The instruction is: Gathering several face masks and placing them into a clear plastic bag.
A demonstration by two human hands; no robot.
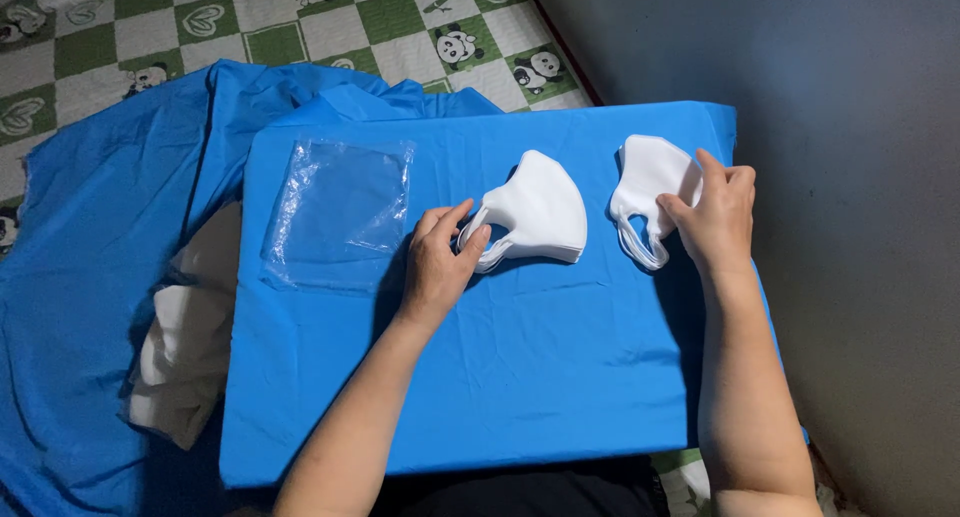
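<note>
- Left hand [437, 262] lies palm down, fingers pinching the ear loops of the left mask stack [537, 215]
- Right hand [716, 214] grips the right mask stack [648, 182], wrist bent inward

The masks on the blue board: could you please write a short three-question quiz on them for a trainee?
1. True or false: the left hand touches the middle mask stack.
2. What does the right hand touch? A) the bag B) the right mask stack C) the wall
3. What lies left of the masks on the board?

Key: 1 true; 2 B; 3 a clear plastic bag.
</note>
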